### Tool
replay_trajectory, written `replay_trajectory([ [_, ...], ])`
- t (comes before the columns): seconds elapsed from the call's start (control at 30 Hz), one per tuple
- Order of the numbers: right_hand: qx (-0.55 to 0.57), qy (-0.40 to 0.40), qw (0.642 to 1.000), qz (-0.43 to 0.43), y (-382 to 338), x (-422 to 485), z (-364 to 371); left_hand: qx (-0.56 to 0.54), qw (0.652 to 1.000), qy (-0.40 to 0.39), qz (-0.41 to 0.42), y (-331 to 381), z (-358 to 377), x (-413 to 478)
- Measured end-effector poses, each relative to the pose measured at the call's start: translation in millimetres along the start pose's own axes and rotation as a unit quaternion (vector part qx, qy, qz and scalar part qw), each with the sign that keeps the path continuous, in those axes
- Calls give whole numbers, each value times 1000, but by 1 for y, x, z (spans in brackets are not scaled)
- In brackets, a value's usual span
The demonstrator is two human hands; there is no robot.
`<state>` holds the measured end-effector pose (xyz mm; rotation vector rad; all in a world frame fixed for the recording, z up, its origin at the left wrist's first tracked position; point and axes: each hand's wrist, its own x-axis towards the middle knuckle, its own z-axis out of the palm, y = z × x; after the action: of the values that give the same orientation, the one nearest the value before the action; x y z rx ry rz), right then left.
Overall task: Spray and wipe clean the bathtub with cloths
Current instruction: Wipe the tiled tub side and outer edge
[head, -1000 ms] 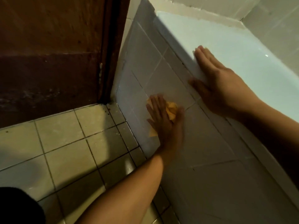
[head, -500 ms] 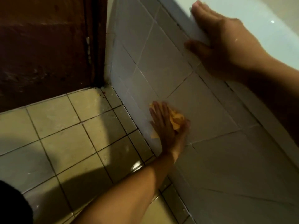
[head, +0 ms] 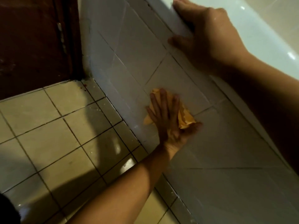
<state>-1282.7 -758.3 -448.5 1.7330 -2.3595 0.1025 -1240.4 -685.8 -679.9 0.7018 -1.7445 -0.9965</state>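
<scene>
1. Along the right, the bathtub stands above its tiled front panel.
2. The right hand clasps the bathtub's rim, thumb on its outer edge.
3. The left hand, fingers straight, presses flat.
4. The orange cloth lies beneath it, against the panel.

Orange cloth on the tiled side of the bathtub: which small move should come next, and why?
Probably slide the cloth up the tiled side toward the rim. The left hand presses it flat low on the tiles, near the floor, and the right hand grips the rim for support.
</scene>
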Motion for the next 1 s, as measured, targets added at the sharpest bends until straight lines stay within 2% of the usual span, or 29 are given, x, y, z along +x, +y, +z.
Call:
replay_trajectory([
  [0.1, -10, -9, 1000, -1, 7, -45, -8, -4, 1000, -25, -1, -5, -5, -2],
  [0.27, -4, -38, 999, -5, 28, -121, -28, 31, 989, -29, 138, 28, -11, 27],
  [0.37, 1, -42, 999, -12, 34, -142, -31, 40, 985, -33, 162, 12, -8, 19],
  [0.67, -4, -29, 999, -17, 37, -147, -30, 19, 995, -15, 100, 38, -9, 28],
  [0.8, 5, -27, 1000, -11, 37, -147, -31, 16, 998, -50, 33, 16, -7, -4],
  [0.9, 22, -35, 999, -10, 36, -150, -35, 2, 998, -58, -14, 33, -9, -3],
  [1.0, 12, -53, 999, -2, 39, -157, -38, -11, 999, -45, -7, 41, -5, -1],
])
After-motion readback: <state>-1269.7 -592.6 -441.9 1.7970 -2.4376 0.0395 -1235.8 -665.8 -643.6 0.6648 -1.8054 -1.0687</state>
